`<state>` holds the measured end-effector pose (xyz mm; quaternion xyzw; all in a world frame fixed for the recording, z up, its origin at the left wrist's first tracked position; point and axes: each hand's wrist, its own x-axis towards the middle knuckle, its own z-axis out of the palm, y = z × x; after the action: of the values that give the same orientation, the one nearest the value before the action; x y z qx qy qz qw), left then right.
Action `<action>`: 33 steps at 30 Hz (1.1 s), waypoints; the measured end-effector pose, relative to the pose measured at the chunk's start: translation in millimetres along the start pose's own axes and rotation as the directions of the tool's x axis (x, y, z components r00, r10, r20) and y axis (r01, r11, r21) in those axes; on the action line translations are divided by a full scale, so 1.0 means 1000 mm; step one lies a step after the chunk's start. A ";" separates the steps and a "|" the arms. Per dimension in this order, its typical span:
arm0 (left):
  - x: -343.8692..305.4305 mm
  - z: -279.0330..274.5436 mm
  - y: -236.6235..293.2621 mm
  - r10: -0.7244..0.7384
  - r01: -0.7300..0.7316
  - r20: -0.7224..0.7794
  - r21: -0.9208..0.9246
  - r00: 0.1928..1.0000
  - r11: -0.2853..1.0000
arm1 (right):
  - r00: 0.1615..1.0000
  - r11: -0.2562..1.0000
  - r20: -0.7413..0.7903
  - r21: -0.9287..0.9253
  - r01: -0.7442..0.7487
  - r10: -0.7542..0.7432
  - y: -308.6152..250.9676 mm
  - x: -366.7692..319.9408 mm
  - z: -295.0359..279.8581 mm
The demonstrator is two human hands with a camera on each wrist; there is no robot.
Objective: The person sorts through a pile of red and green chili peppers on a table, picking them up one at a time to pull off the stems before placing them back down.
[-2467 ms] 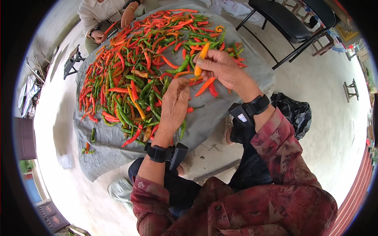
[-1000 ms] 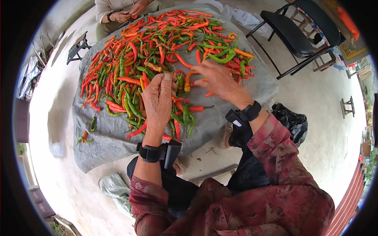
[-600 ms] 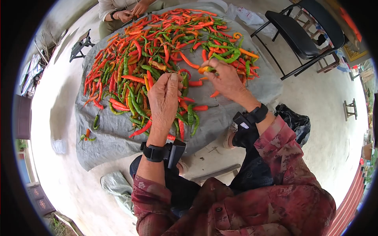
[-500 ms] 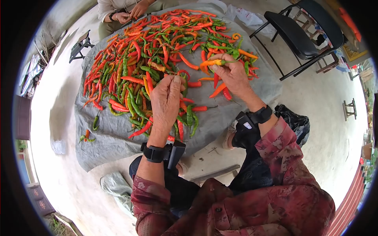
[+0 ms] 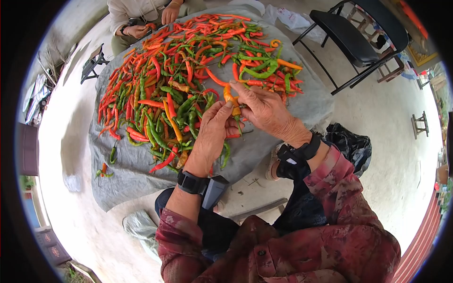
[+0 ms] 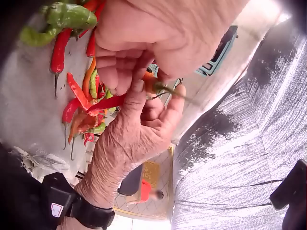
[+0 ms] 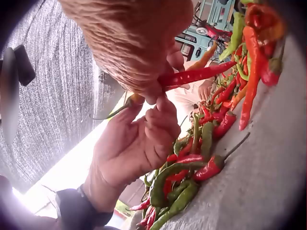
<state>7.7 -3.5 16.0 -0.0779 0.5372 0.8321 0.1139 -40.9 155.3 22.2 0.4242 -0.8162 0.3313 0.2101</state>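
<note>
An orange pepper (image 5: 228, 95) with a green stem stands between both hands near the heap's right side. My left hand (image 5: 211, 139) pinches its lower part between thumb and fingers, and my right hand (image 5: 270, 114) holds it from the other side. In the left wrist view its orange top (image 6: 151, 81) shows between my left hand (image 6: 168, 33) and the fingertips of my right hand (image 6: 132, 139). A red pepper (image 7: 196, 75) juts out beside my right hand (image 7: 129, 43) in the right wrist view; I cannot tell whether it is held.
Red, green and orange peppers (image 5: 155, 101) lie heaped on a grey sheet (image 5: 122, 174). Across it sits another person (image 5: 137, 16). A black chair (image 5: 347, 40) is at the upper right, and a black bag (image 5: 349, 146) lies beside my right forearm.
My right hand has carried the orange pepper left to my left hand, which has moved slightly right and now pinches it too. The pepper has turned from nearly level to upright in the head view.
</note>
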 end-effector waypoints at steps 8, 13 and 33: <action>0.004 -0.004 0.000 0.148 -0.148 -0.014 0.035 0.989 0.988 | 0.973 0.947 -0.053 -0.221 -0.231 0.225 0.018 -0.007 -0.003; 0.001 0.013 -0.012 0.180 -0.207 0.142 0.205 0.973 0.957 | 0.937 0.899 0.034 0.271 -0.345 0.349 0.007 0.001 -0.006; -0.017 0.000 -0.012 -0.047 -0.039 0.209 0.388 0.977 0.921 | 0.511 -0.261 0.503 0.842 -0.472 0.697 0.047 0.022 0.027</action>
<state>27.0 -0.4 10.0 0.0351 0.6766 0.7117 0.1859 -93.8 142.9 0.5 -0.0395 -0.4699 0.8518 -0.2280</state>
